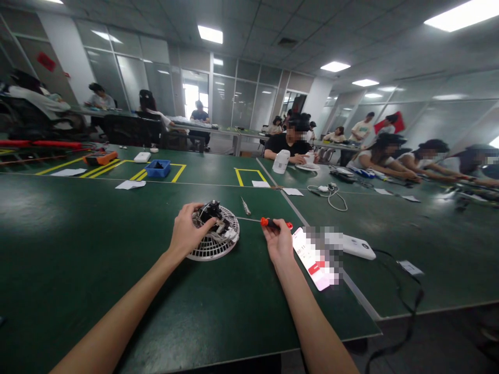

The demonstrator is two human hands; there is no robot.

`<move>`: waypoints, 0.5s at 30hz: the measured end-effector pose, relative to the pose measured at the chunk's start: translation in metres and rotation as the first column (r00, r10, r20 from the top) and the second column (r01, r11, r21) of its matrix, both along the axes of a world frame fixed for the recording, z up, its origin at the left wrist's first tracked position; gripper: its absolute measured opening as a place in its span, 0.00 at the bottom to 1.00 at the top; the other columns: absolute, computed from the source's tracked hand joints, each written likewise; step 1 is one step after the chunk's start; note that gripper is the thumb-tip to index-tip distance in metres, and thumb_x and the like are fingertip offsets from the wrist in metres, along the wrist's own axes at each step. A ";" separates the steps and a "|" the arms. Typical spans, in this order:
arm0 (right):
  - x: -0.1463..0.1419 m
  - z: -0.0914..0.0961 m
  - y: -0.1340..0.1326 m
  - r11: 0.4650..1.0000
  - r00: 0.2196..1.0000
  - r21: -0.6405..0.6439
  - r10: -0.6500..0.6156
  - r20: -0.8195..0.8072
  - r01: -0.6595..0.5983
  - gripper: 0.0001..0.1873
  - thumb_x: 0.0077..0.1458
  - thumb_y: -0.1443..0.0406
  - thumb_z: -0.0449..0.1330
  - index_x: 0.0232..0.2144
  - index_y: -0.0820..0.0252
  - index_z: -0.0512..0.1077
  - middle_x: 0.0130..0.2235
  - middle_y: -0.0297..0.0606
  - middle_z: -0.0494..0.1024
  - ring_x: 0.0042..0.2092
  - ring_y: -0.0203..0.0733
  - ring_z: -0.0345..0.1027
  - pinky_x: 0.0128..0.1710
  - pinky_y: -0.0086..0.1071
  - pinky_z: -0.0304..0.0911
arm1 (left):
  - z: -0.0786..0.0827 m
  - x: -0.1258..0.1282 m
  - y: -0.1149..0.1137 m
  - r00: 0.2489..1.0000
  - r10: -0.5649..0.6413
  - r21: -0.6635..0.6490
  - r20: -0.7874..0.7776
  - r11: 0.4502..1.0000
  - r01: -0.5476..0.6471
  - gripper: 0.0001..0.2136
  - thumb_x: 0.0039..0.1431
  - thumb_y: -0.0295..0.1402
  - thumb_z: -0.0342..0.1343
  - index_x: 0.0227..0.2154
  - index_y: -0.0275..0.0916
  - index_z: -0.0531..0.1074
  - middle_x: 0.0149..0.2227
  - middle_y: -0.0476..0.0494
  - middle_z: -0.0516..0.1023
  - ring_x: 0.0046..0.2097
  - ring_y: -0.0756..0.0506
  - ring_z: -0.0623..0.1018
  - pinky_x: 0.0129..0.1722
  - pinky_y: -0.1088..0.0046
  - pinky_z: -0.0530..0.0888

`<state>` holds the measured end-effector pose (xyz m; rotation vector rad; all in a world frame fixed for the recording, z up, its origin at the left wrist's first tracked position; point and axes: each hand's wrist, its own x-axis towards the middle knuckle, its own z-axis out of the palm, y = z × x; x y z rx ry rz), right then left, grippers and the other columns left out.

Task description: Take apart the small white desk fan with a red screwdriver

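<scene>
A white round fan grille [212, 249] lies on the green table, with a black motor [212, 209] and bundled white wires on top of it. My left hand [187, 231] is closed round the motor part, thumb across its near side. In my right hand [279, 240] is a screwdriver [273, 223] with a red and black handle. Its shaft points left, and the tip reaches the grille's right edge; whether it touches cannot be made out. A second small screwdriver [245, 206] with a clear handle lies just behind.
Right of my right hand lies a lit phone [312, 259], beside a white device [356, 246] with a black strap. Farther back are a blue bin [158, 168], an orange tool [100, 158], a white cable [337, 197] and paper slips. A co-worker [290, 140] sits opposite.
</scene>
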<state>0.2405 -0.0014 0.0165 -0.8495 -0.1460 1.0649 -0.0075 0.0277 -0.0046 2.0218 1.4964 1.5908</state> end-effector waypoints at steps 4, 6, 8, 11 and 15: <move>-0.005 0.004 -0.002 1.000 1.000 -0.009 0.007 0.010 -0.007 0.08 0.45 0.74 0.62 0.26 0.58 0.67 0.24 0.31 0.77 0.29 0.36 0.76 0.34 0.29 0.78 | 0.004 -0.002 -0.013 0.995 0.083 0.015 -0.051 0.997 -0.082 0.22 0.51 0.46 0.69 0.43 0.40 0.73 0.43 0.42 0.75 0.46 0.39 0.76 0.47 0.57 0.74; -0.007 0.004 -0.002 1.000 1.000 -0.004 0.011 0.023 -0.011 0.09 0.45 0.74 0.62 0.26 0.58 0.67 0.24 0.30 0.77 0.29 0.36 0.76 0.33 0.29 0.78 | 0.004 0.000 -0.016 0.991 0.115 0.035 -0.071 0.993 -0.113 0.22 0.51 0.47 0.69 0.42 0.40 0.72 0.42 0.42 0.74 0.45 0.39 0.74 0.46 0.56 0.73; -0.009 0.004 -0.003 1.000 0.999 -0.001 0.011 0.034 -0.011 0.09 0.45 0.74 0.63 0.27 0.57 0.66 0.24 0.29 0.77 0.29 0.36 0.76 0.33 0.29 0.78 | 0.003 0.002 -0.018 0.989 0.130 0.056 -0.076 0.991 -0.126 0.21 0.53 0.48 0.68 0.43 0.40 0.72 0.42 0.42 0.74 0.46 0.39 0.73 0.46 0.56 0.72; -0.010 0.004 -0.004 1.000 0.999 -0.012 0.014 0.041 -0.013 0.10 0.44 0.73 0.63 0.27 0.57 0.66 0.24 0.28 0.76 0.28 0.36 0.76 0.33 0.29 0.78 | 0.001 0.004 -0.020 0.987 0.142 0.057 -0.071 0.989 -0.138 0.21 0.53 0.47 0.67 0.43 0.41 0.71 0.43 0.42 0.73 0.46 0.38 0.72 0.46 0.55 0.72; -0.009 0.004 -0.003 1.000 0.999 -0.026 0.016 0.045 -0.015 0.09 0.45 0.73 0.62 0.26 0.58 0.66 0.24 0.30 0.77 0.28 0.35 0.75 0.32 0.28 0.77 | 0.000 0.005 -0.021 0.985 0.157 0.040 -0.074 0.987 -0.155 0.21 0.54 0.48 0.67 0.43 0.41 0.70 0.43 0.42 0.72 0.47 0.38 0.71 0.47 0.55 0.71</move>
